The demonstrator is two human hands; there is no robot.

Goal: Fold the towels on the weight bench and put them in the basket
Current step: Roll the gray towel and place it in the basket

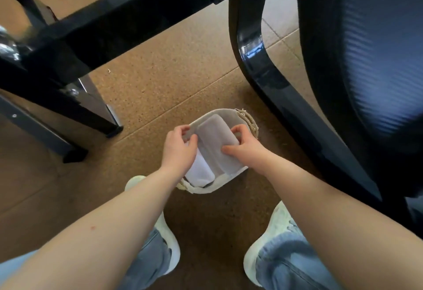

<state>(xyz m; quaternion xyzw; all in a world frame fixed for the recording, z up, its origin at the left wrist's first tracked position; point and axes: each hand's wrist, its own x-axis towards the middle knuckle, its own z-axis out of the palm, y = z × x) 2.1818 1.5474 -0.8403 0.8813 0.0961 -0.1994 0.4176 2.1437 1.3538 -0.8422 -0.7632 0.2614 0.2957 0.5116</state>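
Two hands are lowered into a woven basket [211, 188] set on the cork floor [160, 79] at the centre of the frame. The right hand [243, 146] is closed round a folded grey towel [215, 143]: its thumb is pressed on the towel's top face and its fingers are curled over the right edge. The left hand [179, 152] is curled at the basket's upper-left rim, where the cloth lining is pinched between thumb and fingers. A folded white towel [201, 173] is lodged in the basket just beside the grey one, towards the lower left. Both forearms are stretched forward from the bottom corners, palms turned inward. The black weight bench [114, 26] is seen across the top.
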